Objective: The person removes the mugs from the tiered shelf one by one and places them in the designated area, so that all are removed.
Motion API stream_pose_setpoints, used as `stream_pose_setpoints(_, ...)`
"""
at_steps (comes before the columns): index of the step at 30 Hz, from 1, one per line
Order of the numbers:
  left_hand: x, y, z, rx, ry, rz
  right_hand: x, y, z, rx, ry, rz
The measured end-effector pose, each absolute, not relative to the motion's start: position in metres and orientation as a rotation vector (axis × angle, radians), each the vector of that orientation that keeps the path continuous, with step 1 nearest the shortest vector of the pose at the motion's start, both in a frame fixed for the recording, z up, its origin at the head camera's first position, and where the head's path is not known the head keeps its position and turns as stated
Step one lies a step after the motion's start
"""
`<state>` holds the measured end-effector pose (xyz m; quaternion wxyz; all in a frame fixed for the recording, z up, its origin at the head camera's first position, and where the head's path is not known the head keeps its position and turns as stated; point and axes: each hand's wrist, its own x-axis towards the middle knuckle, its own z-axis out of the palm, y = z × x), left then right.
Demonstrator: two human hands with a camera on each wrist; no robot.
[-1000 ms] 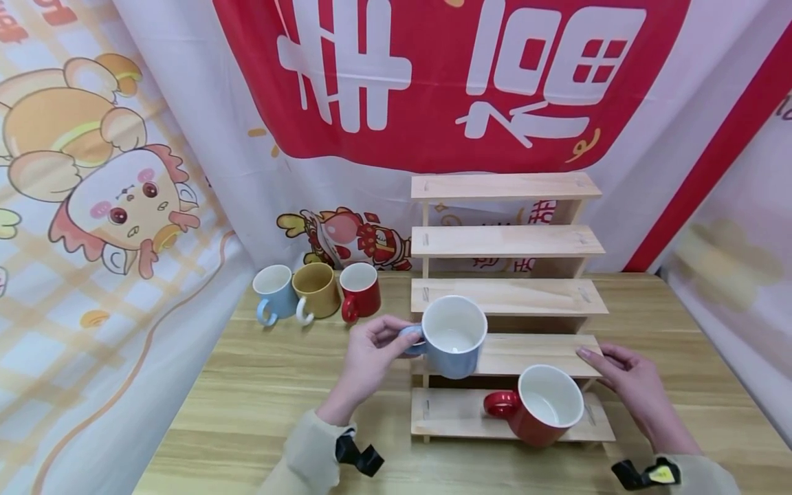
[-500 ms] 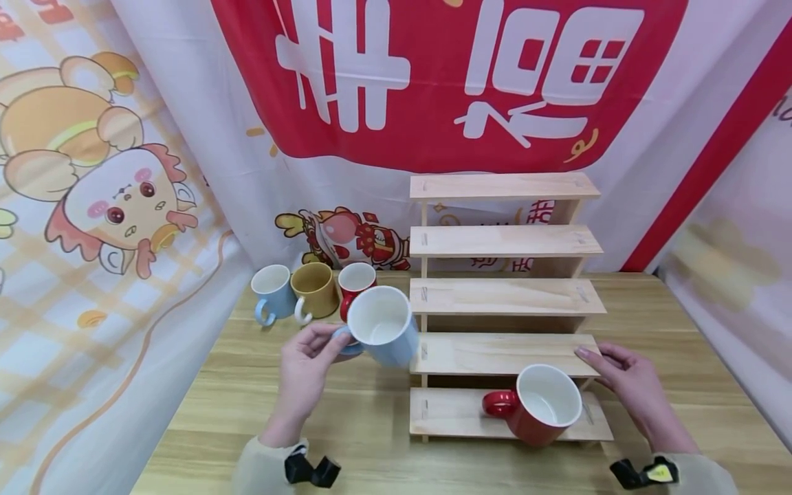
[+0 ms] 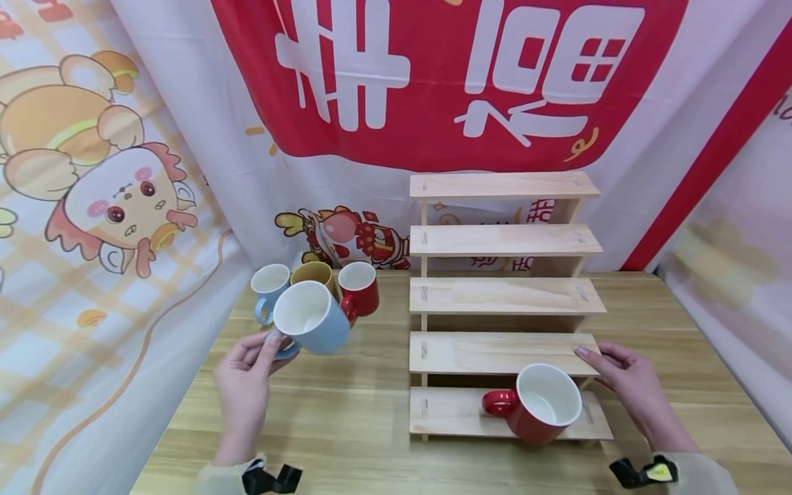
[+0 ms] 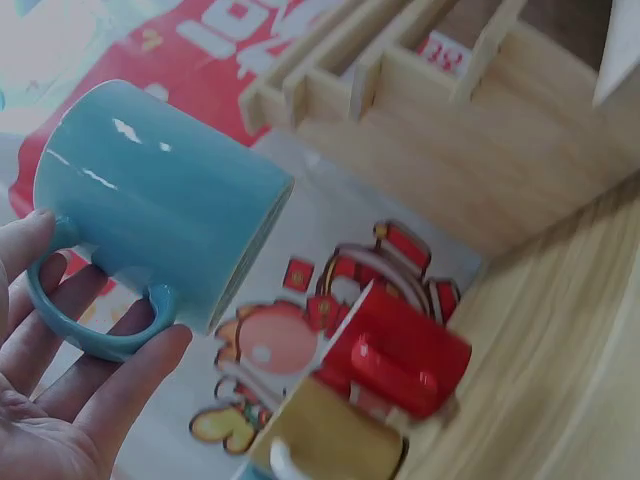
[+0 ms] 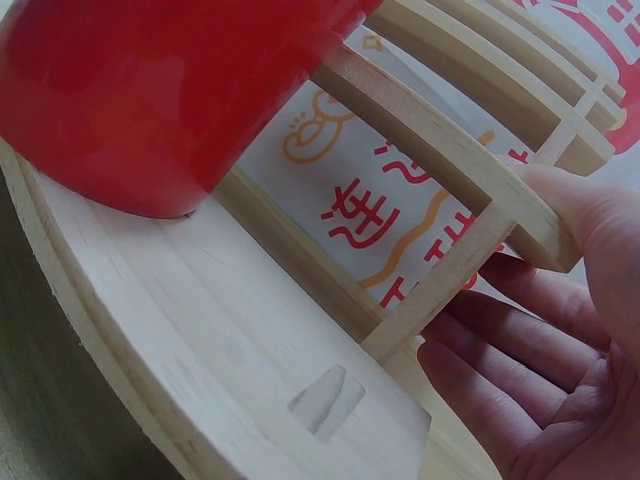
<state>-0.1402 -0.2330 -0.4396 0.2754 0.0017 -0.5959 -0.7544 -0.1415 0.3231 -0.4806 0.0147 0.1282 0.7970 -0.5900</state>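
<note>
In the head view my left hand [image 3: 246,388] pinches the handle of a light blue mug [image 3: 324,332], white inside and tilted a little to the right. It is held above the table, overlapping a brown mug [image 3: 312,273] behind it. The left wrist view shows the blue mug [image 4: 165,190] with fingers at its looped handle. My right hand [image 3: 637,395] grips the right end of the second-lowest board of a five-step wooden shelf [image 3: 495,354], thumb on top and fingers at the side. A red mug [image 3: 537,421] stands on the lowest board, handle to the left.
Behind the held mug, another light blue mug [image 3: 270,280] and a red mug [image 3: 364,292] stand at the back left of the wooden table [image 3: 346,419]. A printed cloth [image 3: 371,151] hangs behind, and more cloth closes off both sides.
My left hand has carried the blue mug leftward, from in front of the shelf to in front of the mugs at the back left. My right hand and the shelf have stayed put.
</note>
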Motion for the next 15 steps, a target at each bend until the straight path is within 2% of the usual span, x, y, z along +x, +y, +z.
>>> stream_pose_setpoints(15, -0.142, -0.273, -0.477, 0.336, -1.428, -1.899, -0.14, 0.322, -0.479, 0.413, 2.488, -1.831)
